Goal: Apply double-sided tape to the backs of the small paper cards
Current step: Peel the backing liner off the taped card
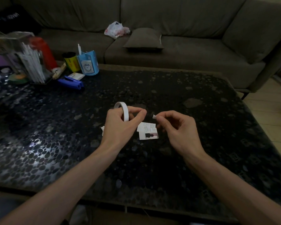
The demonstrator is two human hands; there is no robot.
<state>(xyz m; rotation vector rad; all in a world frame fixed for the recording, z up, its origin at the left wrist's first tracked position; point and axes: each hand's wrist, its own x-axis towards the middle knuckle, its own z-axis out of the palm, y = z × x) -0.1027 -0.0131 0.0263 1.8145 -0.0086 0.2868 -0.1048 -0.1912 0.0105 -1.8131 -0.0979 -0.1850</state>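
Above the middle of the dark, pebble-patterned glossy table, nearer its near edge than its far one, both bare forearms reach in. The left hand has its grip closed round a thin white ring-shaped roll of double-sided tape, fingers curled about the band and the roll held upright off the table. Just beside it, not touching, the right hand has a narrow grip, thumb and forefinger pinching a small white scrap of tape that is apart from the roll. Below and between the hands, a few small white paper cards lie on the table overlapping, one showing lines of print and one a dark little picture. So at least these lie face up, and their backs cannot be seen. Corners of more white cards peek out under the left hand. I would judge a piece has just been separated and none of it is yet pressed down; how many cards already carry tape cannot be told, and the visible ones probably need turning over first. Toward the far-left corner lie a blue plastic stapler, a light-blue pen holder with a cartoon sticker, a yellow-and-black tin and a clear holder of white sticks. Beyond the far edge stands a grey-brown fabric sofa with a matching cushion and a crumpled white plastic bag.
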